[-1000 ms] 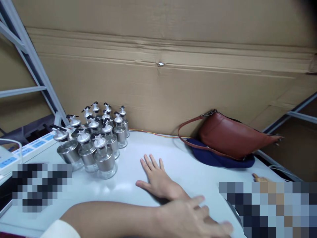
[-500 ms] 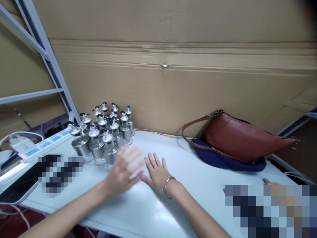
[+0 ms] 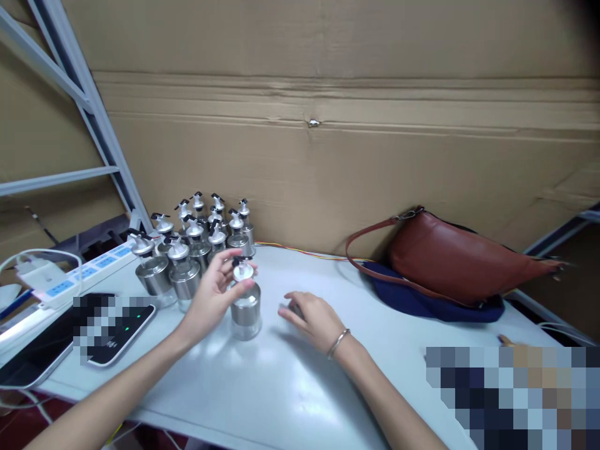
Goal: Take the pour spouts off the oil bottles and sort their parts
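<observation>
My left hand (image 3: pixel 216 289) grips an oil dispenser bottle (image 3: pixel 246 306) by its neck, the thumb on the near side and the fingers behind the silver cap. The bottle is upright, with a metal band round clear glass and a black-tipped spout. Whether its base touches the table (image 3: pixel 300 387) I cannot tell. To the right of the bottle, my right hand (image 3: pixel 314 319) hovers low over the table, fingers loosely bent and apart, holding nothing; a bracelet (image 3: pixel 338 344) circles its wrist. Several like bottles (image 3: pixel 184 275) stand grouped behind and left of my left hand.
A brown leather bag (image 3: pixel 450 259) lies on dark blue cloth (image 3: pixel 407 300) at the right. Left are a white power strip (image 3: pixel 94 269), a tablet-like device (image 3: pixel 42 340) and a phone (image 3: pixel 124 337). Cardboard (image 3: pixel 300 181) walls the back. The lower right corner is blurred out.
My left hand has taken a bottle from the group's front and brought it right. My right hand has risen from lying flat on the table and moved slightly right, fingers now bent.
</observation>
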Demonstrator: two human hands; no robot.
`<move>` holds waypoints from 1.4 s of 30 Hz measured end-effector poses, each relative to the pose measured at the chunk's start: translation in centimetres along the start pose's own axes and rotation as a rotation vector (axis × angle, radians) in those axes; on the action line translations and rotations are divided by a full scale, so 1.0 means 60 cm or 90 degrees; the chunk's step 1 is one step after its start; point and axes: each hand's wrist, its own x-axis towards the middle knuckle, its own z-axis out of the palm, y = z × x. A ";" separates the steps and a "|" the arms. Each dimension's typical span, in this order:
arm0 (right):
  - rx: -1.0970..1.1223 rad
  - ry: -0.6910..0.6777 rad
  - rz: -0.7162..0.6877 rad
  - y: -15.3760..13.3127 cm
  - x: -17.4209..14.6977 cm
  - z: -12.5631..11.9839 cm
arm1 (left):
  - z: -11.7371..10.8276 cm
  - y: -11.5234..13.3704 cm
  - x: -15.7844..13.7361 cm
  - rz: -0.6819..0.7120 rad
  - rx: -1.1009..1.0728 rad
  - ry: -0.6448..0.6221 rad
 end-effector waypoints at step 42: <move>0.296 0.500 -0.267 -0.040 -0.041 -0.028 | 0.148 -0.041 -0.022 0.137 -0.043 -0.158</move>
